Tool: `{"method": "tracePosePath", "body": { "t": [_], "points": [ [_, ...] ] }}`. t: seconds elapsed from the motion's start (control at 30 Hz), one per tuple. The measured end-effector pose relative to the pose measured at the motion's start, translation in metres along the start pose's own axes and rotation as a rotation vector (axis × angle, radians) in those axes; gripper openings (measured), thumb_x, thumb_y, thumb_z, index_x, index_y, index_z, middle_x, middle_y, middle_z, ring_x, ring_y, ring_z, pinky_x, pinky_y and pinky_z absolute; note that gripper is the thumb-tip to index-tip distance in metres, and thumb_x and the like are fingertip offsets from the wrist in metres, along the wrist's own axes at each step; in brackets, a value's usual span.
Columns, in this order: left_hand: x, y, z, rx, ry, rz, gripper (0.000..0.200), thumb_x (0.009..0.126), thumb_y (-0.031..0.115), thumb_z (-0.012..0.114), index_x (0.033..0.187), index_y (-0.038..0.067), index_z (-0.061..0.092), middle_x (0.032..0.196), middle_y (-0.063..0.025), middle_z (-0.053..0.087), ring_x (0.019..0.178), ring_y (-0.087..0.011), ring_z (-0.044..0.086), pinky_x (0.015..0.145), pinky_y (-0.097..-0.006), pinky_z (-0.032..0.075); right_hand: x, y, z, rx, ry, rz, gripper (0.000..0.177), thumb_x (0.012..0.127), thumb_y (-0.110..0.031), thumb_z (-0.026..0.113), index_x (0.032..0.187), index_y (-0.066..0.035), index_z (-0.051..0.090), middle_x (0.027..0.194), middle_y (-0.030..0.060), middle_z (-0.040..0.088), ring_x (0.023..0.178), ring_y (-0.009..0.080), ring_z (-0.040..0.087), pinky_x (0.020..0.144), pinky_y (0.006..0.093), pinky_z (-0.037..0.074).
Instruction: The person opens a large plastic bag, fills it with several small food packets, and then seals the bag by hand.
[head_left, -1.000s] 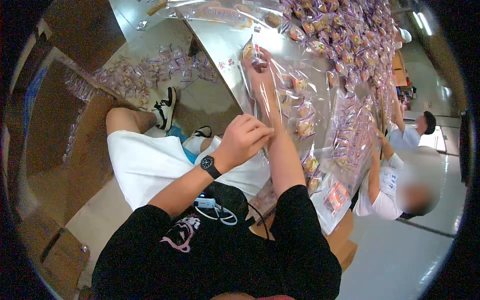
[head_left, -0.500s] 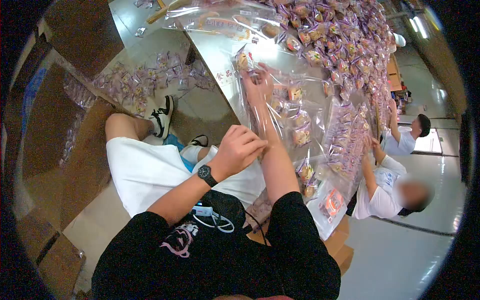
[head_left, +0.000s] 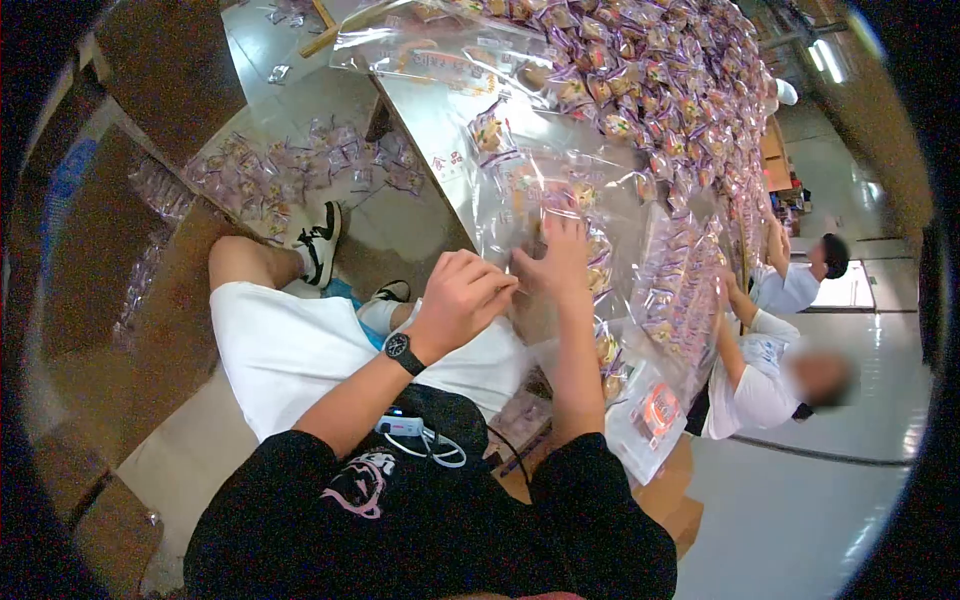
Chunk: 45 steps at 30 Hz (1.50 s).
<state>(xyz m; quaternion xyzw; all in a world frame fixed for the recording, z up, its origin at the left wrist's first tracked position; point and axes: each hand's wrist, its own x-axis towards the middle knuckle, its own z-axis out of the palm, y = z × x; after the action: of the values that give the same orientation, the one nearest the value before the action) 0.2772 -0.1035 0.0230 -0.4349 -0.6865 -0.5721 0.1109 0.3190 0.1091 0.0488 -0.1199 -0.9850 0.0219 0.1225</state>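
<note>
My left hand (head_left: pixel 465 305), with a black watch on its wrist, pinches the near edge of a large clear plastic bag (head_left: pixel 505 235). The bag lies over the metal table. My right hand (head_left: pixel 560 258) is at the bag's mouth, thumb spread away from the fingers. Its fingertips are beside small wrapped snack packets (head_left: pixel 575 195) in the bag; glare hides whether they touch. One single wrapped packet (head_left: pixel 490 133) sits farther up, towards the bag's far end. More packets (head_left: pixel 598 255) lie in a row right of my right hand.
A big heap of wrapped packets (head_left: pixel 660 80) covers the table's far side. Flat printed bags (head_left: pixel 440 55) lie at the top, another bag (head_left: pixel 650 410) near the right edge. Packets (head_left: pixel 300 165) fill a space at left. Two co-workers, one nearer (head_left: pixel 765 370), work at right.
My right hand has drawn back towards me from deep in the bag, leaving the single packet at the far end. My left hand has shifted slightly left, still pinching the bag's edge.
</note>
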Motion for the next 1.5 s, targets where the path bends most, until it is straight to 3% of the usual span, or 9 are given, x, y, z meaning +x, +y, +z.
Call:
{"method": "tracePosePath", "body": {
  "t": [0.33, 0.53, 0.57, 0.67, 0.77, 0.93, 1.27, 1.37, 1.5],
  "points": [
    [0.0, 0.002, 0.004, -0.011, 0.013, -0.039, 0.011, 0.081, 0.011, 0.078, 0.09, 0.009, 0.073, 0.086, -0.0014, 0.067, 0.084, -0.0226, 0.06, 0.078, -0.0373, 0.044, 0.021, 0.02, 0.06, 0.655, 0.484, 0.225, 0.051, 0.089, -0.017, 0.073, 0.136, -0.003, 0.057, 0.12, 0.021, 0.062, 0.113, 0.0403, 0.059, 0.103, 0.0483, 0.045],
    [0.002, -0.001, 0.0, -0.004, 0.042, -0.066, 0.011, 0.081, 0.011, 0.078, 0.091, 0.009, 0.073, 0.085, -0.0017, 0.067, 0.084, -0.0227, 0.06, 0.077, -0.0371, 0.044, 0.058, -0.02, 0.063, 1.374, 0.67, 0.564, 0.033, 0.095, -0.006, 0.067, 0.126, 0.0, 0.057, 0.116, 0.0094, 0.064, 0.106, 0.0197, 0.064, 0.091, 0.0323, 0.053],
    [0.003, -0.002, -0.001, 0.002, 0.049, -0.071, 0.011, 0.081, 0.011, 0.078, 0.091, 0.009, 0.073, 0.085, -0.0018, 0.067, 0.084, -0.0227, 0.06, 0.077, -0.037, 0.044, 0.056, -0.015, 0.075, 1.979, 0.599, 0.312, 0.03, 0.095, -0.005, 0.068, 0.123, -0.002, 0.058, 0.114, 0.008, 0.062, 0.103, 0.0197, 0.064, 0.087, 0.032, 0.055],
    [0.002, -0.004, -0.003, -0.013, 0.04, -0.093, 0.013, 0.081, 0.013, 0.078, 0.093, 0.009, 0.073, 0.088, -0.0056, 0.068, 0.086, -0.0271, 0.061, 0.079, -0.0399, 0.046, 0.06, -0.015, 0.076, 2.189, 0.247, 0.39, 0.03, 0.094, -0.001, 0.066, 0.123, -0.003, 0.058, 0.115, 0.0082, 0.062, 0.103, 0.022, 0.065, 0.088, 0.0337, 0.057],
    [0.003, -0.005, -0.003, -0.029, 0.063, -0.101, 0.012, 0.081, 0.013, 0.078, 0.092, 0.008, 0.073, 0.087, -0.0061, 0.067, 0.086, -0.0274, 0.061, 0.079, -0.0397, 0.046, 0.06, -0.02, 0.081, 1.188, 0.289, 0.164, 0.044, 0.091, -0.005, 0.071, 0.132, 0.001, 0.054, 0.123, 0.0121, 0.059, 0.109, 0.0209, 0.063, 0.088, 0.0335, 0.057],
    [0.004, -0.004, 0.001, -0.008, 0.09, -0.108, 0.011, 0.081, 0.011, 0.078, 0.09, 0.009, 0.073, 0.084, -0.0026, 0.067, 0.084, -0.0234, 0.061, 0.076, -0.0371, 0.045, 0.076, -0.045, 0.077, 1.733, 0.474, 0.379, 0.067, 0.085, -0.001, 0.076, 0.14, 0.0, 0.038, 0.129, 0.0153, 0.053, 0.115, 0.0227, 0.059, 0.09, 0.0318, 0.054],
    [0.01, -0.007, -0.006, -0.001, 0.129, -0.132, 0.01, 0.082, 0.011, 0.078, 0.09, 0.009, 0.073, 0.082, -0.0035, 0.066, 0.081, -0.024, 0.061, 0.075, -0.0367, 0.045, 0.093, -0.054, 0.073, 1.603, 0.679, 0.575, 0.046, 0.093, -0.005, 0.069, 0.133, -0.012, 0.047, 0.126, 0.0077, 0.045, 0.087, 0.0185, 0.059, 0.059, 0.0305, 0.053],
    [0.01, -0.009, -0.01, 0.006, 0.096, -0.149, 0.009, 0.082, 0.011, 0.077, 0.09, 0.009, 0.073, 0.081, -0.0038, 0.065, 0.081, -0.0242, 0.06, 0.075, -0.037, 0.045, 0.093, -0.038, 0.093, 1.102, 0.571, 0.647, 0.047, 0.092, -0.001, 0.065, 0.134, -0.011, 0.048, 0.119, 0.0093, 0.055, 0.069, 0.0133, 0.059, 0.042, 0.0225, 0.044],
    [0.007, -0.011, -0.007, -0.021, 0.1, -0.143, 0.012, 0.082, 0.013, 0.078, 0.092, 0.008, 0.075, 0.084, -0.0079, 0.065, 0.081, -0.028, 0.06, 0.074, -0.0399, 0.046, 0.106, -0.042, 0.091, 0.976, 0.581, 0.698, 0.044, 0.089, -0.009, 0.07, 0.13, -0.013, 0.056, 0.124, 0.0099, 0.055, 0.086, 0.0193, 0.06, 0.064, 0.032, 0.047]
  ]
}}
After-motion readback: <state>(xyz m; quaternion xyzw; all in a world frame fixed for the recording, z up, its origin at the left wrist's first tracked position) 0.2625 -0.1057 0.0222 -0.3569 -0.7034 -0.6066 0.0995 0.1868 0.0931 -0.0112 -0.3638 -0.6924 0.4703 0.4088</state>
